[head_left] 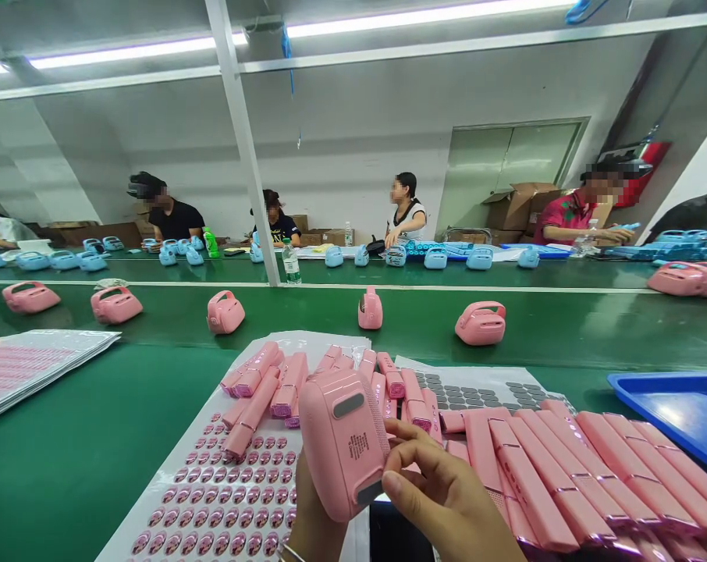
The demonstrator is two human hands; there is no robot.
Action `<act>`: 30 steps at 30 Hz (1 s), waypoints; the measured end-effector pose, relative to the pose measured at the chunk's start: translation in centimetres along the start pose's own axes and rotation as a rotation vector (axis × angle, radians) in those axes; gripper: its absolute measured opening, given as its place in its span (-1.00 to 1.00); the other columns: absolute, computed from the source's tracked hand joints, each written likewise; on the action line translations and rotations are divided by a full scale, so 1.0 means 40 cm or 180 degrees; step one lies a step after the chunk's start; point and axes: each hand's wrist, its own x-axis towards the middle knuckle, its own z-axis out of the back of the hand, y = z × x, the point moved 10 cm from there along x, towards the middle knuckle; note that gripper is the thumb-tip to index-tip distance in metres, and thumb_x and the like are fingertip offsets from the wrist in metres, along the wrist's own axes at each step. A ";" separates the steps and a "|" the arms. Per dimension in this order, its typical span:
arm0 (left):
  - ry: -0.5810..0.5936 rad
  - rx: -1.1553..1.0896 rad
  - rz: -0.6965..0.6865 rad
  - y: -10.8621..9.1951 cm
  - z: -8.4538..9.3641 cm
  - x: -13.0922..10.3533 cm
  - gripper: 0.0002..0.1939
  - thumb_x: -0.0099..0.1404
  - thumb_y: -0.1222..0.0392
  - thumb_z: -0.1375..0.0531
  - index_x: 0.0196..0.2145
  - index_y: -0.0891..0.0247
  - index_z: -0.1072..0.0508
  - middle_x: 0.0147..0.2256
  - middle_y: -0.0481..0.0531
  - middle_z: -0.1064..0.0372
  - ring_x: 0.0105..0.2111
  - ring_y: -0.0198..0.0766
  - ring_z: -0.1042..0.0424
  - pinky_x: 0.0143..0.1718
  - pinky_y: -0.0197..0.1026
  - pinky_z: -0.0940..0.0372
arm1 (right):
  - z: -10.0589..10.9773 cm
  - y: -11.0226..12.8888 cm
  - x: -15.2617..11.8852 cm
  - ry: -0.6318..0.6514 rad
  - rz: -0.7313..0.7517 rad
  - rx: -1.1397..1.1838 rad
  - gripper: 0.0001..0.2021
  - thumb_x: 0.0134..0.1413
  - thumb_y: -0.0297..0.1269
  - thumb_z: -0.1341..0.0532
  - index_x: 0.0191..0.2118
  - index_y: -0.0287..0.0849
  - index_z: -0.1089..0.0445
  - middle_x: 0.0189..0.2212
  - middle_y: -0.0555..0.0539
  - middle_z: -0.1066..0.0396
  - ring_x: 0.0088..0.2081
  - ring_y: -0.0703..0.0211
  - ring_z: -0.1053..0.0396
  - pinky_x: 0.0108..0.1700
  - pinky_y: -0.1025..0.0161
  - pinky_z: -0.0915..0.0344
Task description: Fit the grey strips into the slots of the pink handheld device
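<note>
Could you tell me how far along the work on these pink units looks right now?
Done: several pink units already sit out on the green belt. In hand: both the left hand and right hand hold one pink casing, back side up. Left: a pile of pink strips and a mostly full sticker sheet.
</note>
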 end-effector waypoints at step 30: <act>-0.0449 0.0609 -0.0547 -0.034 0.065 -0.007 -0.58 -0.02 -0.20 -0.22 -0.60 0.24 -0.32 -0.56 0.06 -0.18 -0.53 -0.16 -0.21 -0.39 0.02 -0.28 | 0.010 -0.027 -0.017 -0.0733 0.0707 -0.0399 -0.69 -0.07 0.04 -0.25 -0.49 -0.12 -0.37 -0.01 -0.23 -0.30 0.02 -0.10 -0.29 -0.08 0.12 -0.26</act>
